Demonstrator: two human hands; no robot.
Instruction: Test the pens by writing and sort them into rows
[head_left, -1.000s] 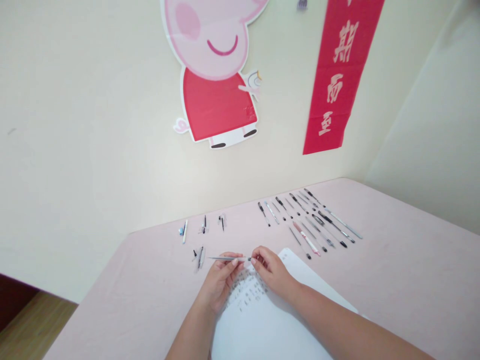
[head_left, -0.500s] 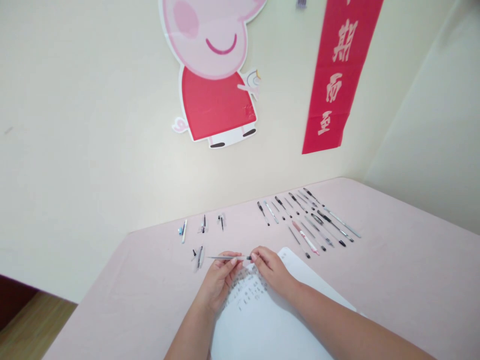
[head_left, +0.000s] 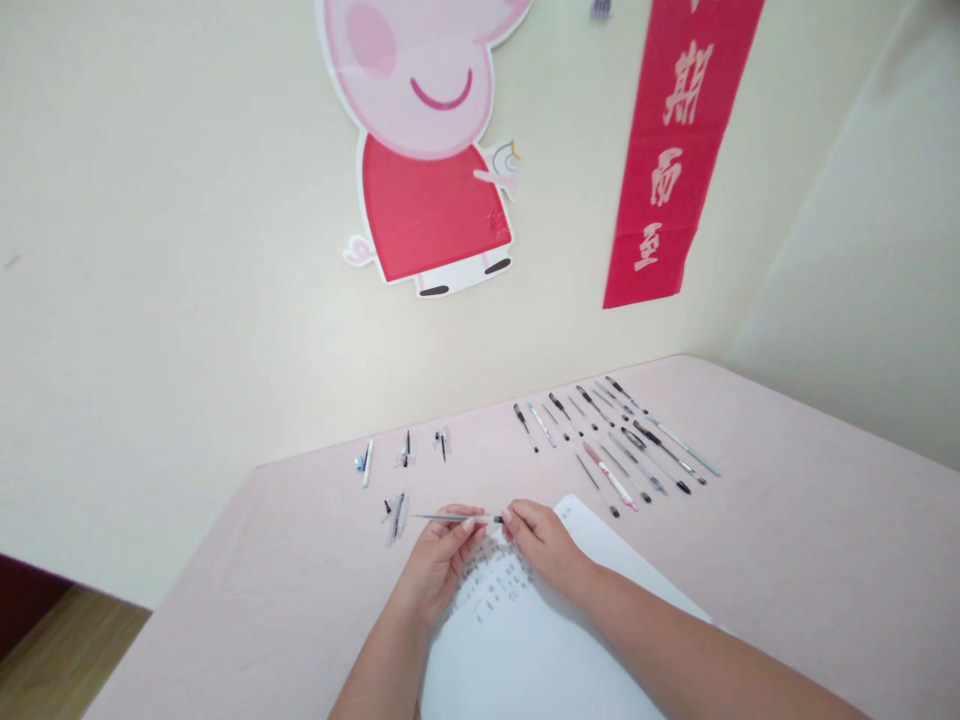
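At the lower centre of the frame, the left hand (head_left: pixel 441 562) holds a thin pen (head_left: pixel 448 517) sideways, and the right hand (head_left: pixel 546 543) pinches its dark end (head_left: pixel 497 519), near the white paper (head_left: pixel 525 665).

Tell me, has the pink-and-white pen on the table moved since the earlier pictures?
No. Against the red banner, the pink-and-white pen shows no shift any way; the whole view slid slightly.
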